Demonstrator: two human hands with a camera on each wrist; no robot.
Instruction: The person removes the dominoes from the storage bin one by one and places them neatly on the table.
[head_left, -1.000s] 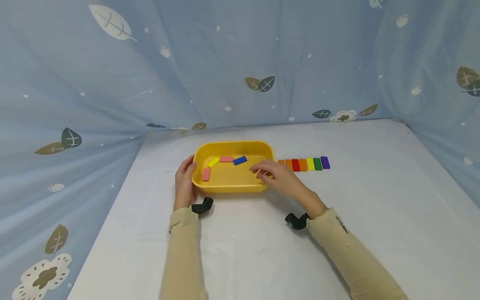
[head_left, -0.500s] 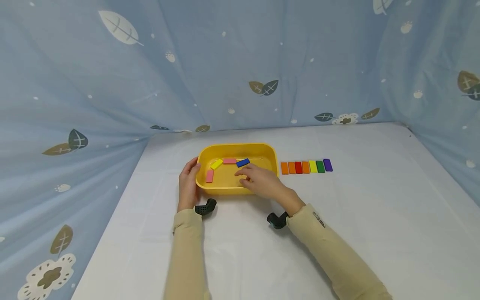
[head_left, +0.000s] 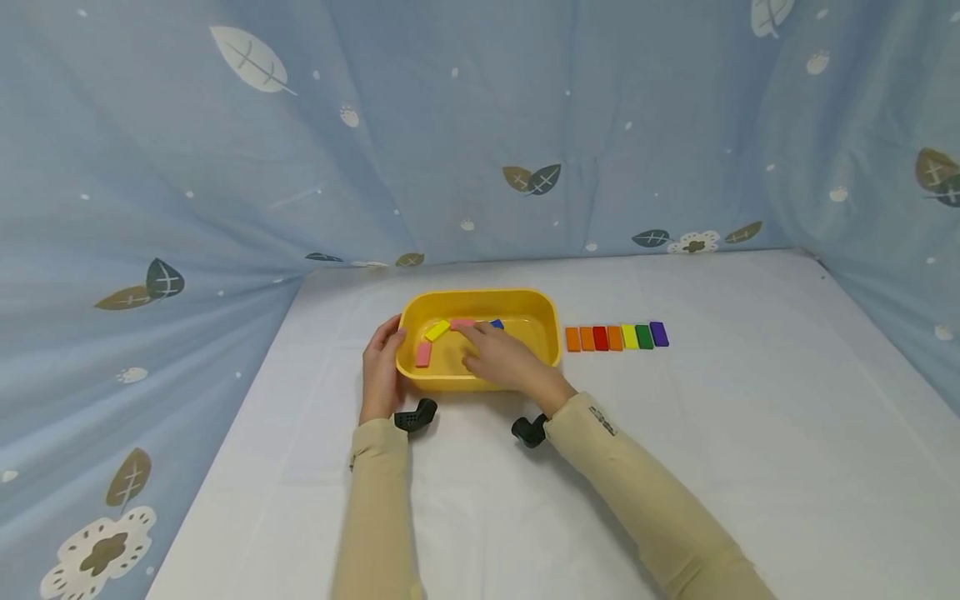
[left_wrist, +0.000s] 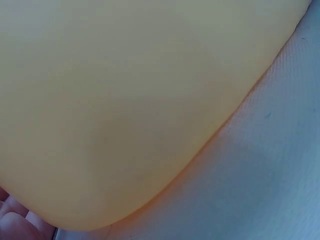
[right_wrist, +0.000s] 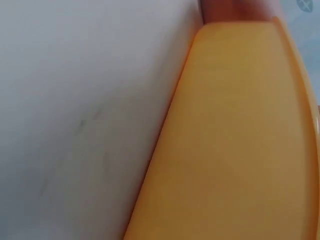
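Note:
A yellow plastic tray lies on the white-covered table. My left hand holds its left side, the thumb by the rim; some of its fingers show past the tray's wall in the left wrist view. Over the tray's middle reaches my right hand, index finger extended at the far pink block and thumb apart. Whether that finger touches the block I cannot tell. Behind the hand a blue block is partly hidden. A yellow block and another pink block lie further left inside.
Right of the tray, several flat blocks stand side by side in a row, from an orange block through a red block to a purple block. A patterned blue curtain hangs behind the white table.
My right hand has moved left across the tray, from its right end to the far pink block, now partly covering the blue block. My left hand stays at the tray's side. The camera view shifted slightly.

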